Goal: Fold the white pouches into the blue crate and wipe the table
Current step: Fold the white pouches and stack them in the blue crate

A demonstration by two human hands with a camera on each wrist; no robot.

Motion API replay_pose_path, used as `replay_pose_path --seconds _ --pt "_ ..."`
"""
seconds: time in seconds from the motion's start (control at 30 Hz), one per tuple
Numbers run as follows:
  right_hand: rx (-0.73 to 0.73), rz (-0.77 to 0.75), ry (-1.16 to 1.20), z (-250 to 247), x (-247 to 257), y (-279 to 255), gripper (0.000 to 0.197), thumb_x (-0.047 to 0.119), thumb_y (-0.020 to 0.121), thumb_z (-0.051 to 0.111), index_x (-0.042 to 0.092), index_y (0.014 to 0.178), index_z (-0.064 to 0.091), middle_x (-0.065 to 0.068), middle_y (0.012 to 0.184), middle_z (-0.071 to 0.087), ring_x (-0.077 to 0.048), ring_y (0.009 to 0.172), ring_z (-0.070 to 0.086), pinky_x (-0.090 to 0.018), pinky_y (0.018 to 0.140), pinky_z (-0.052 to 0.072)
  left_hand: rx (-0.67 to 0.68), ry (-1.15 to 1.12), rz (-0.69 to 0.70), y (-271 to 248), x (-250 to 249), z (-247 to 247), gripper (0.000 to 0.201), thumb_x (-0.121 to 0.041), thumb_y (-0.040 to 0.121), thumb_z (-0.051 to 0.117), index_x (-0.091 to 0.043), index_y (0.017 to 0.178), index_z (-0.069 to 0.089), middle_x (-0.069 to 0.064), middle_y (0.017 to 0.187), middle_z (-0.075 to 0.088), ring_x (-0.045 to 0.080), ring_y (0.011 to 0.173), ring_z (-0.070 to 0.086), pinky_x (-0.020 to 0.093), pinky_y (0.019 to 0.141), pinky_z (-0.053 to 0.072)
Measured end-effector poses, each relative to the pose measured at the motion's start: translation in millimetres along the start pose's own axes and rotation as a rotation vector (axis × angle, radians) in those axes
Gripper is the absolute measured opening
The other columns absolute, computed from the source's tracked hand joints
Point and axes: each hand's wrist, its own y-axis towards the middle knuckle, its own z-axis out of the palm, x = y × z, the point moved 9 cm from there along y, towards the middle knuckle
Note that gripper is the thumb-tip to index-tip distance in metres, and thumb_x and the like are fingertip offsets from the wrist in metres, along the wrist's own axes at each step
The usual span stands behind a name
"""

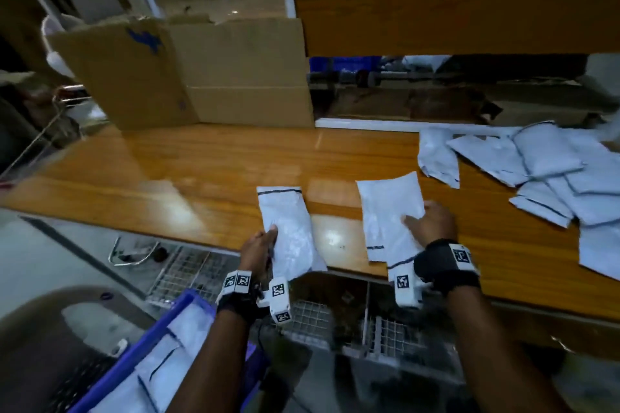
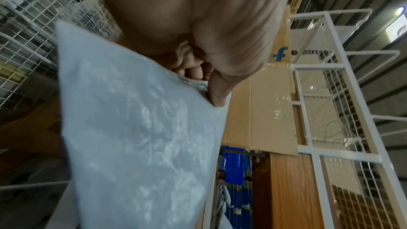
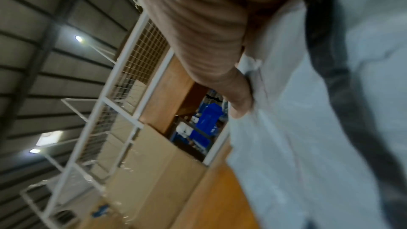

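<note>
On the tabletop (image 1: 167,171), the left hand (image 1: 258,245) pinches one pouch (image 1: 288,231); the right hand (image 1: 432,221) grips another pouch (image 1: 385,211), with the pile (image 1: 543,164) far right.

White pouches on the table, some in the crate

One folded pouch (image 1: 288,228) overhangs the table edge; another pouch (image 1: 389,211) lies flat; a loose pile (image 1: 550,171) lies right; blue crate (image 1: 151,339) holds several.

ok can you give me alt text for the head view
Two hands each hold a white pouch at the near edge of a wooden table: left hand on one pouch, right hand on another. A heap of pouches lies right, a blue crate lower left.
</note>
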Motion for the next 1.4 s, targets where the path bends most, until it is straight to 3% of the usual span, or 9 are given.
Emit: replay_pose_path --seconds 0.07,0.23,0.4,0.5,0.57,0.8,0.87,0.97,1.4 --pt "0.012 -0.118 -0.025 7 39 -12 0.033 0.032 0.085 0.073 0.005 0.104 0.069 -0.019 0.110 0.069 -0.038 0.098 0.064 -0.034 0.071 0.046 -0.005 -0.071 -0.046 13 27 -34 0.068 -0.064 0.069 0.079 0.000 0.085 0.061 0.032 0.084 0.059 0.049 0.072 0.058 0.057 0.064 0.049" --pt "0.042 -0.335 -0.057 64 129 -52 0.040 0.036 0.089 0.069 0.006 0.115 0.066 -0.019 0.115 0.067 -0.041 0.108 0.059 -0.040 0.082 0.047 -0.122 -0.230 -0.047 -15 52 -126 0.055 -0.051 0.086 0.071 -0.002 0.110 0.064 0.021 0.109 0.067 0.041 0.094 0.063 0.058 0.078 0.050" --pt "0.355 -0.510 -0.090 199 199 -124 0.036 0.036 0.091 0.065 0.010 0.115 0.067 -0.015 0.118 0.067 -0.037 0.110 0.059 -0.036 0.082 0.044 -0.316 -0.183 -0.149 -64 109 -235 0.025 -0.043 0.091 0.064 -0.019 0.097 0.068 0.011 0.108 0.071 0.036 0.104 0.067 0.052 0.093 0.054" --pt "0.562 -0.568 -0.103 289 227 -187 0.031 0.037 0.089 0.067 0.013 0.109 0.069 -0.010 0.112 0.070 -0.032 0.105 0.063 -0.029 0.075 0.041 -0.391 0.018 -0.202 -100 128 -285 0.031 -0.039 0.098 0.054 -0.010 0.094 0.064 0.014 0.084 0.072 0.037 0.086 0.069 0.035 0.070 0.056" --pt "0.685 -0.579 -0.121 343 238 -229 0.032 0.035 0.089 0.068 0.009 0.107 0.069 -0.013 0.108 0.070 -0.031 0.102 0.064 -0.028 0.073 0.041 -0.412 0.207 -0.266 -111 156 -320 0.044 -0.044 0.100 0.045 -0.006 0.100 0.066 0.024 0.099 0.070 0.041 0.095 0.066 0.039 0.074 0.051" --pt "0.991 -0.506 -0.294 502 214 -333 0.033 0.027 0.092 0.062 0.019 0.064 0.047 -0.011 0.080 0.060 -0.030 0.089 0.061 -0.031 0.070 0.036 -0.544 0.249 -0.592 -157 289 -440 0.053 -0.040 0.106 0.033 0.004 0.118 0.062 0.029 0.119 0.063 0.041 0.109 0.060 0.040 0.093 0.045" --pt "1.049 -0.478 -0.334 535 202 -355 0.013 0.026 0.093 0.061 0.014 0.090 0.066 -0.012 0.098 0.068 -0.029 0.100 0.062 -0.031 0.078 0.041 -0.544 0.206 -0.672 -166 318 -459 0.051 -0.037 0.106 0.038 0.006 0.122 0.060 0.030 0.127 0.060 0.041 0.115 0.059 0.039 0.098 0.047" --pt "1.116 -0.458 -0.402 585 182 -385 0.043 0.030 0.094 0.061 0.005 0.128 0.059 -0.014 0.131 0.061 -0.030 0.121 0.056 -0.028 0.094 0.041 -0.572 0.218 -0.736 -177 347 -482 0.048 -0.033 0.104 0.044 0.003 0.134 0.055 0.022 0.136 0.056 0.035 0.126 0.054 0.034 0.103 0.045" --pt "1.156 -0.372 -0.454 698 121 -448 0.051 0.034 0.086 0.071 0.008 0.126 0.055 -0.014 0.128 0.062 -0.031 0.117 0.057 -0.029 0.092 0.044 -0.878 0.191 -0.712 -183 421 -507 0.031 -0.025 0.088 0.070 0.003 0.102 0.071 0.024 0.101 0.071 0.036 0.097 0.067 0.033 0.080 0.049"
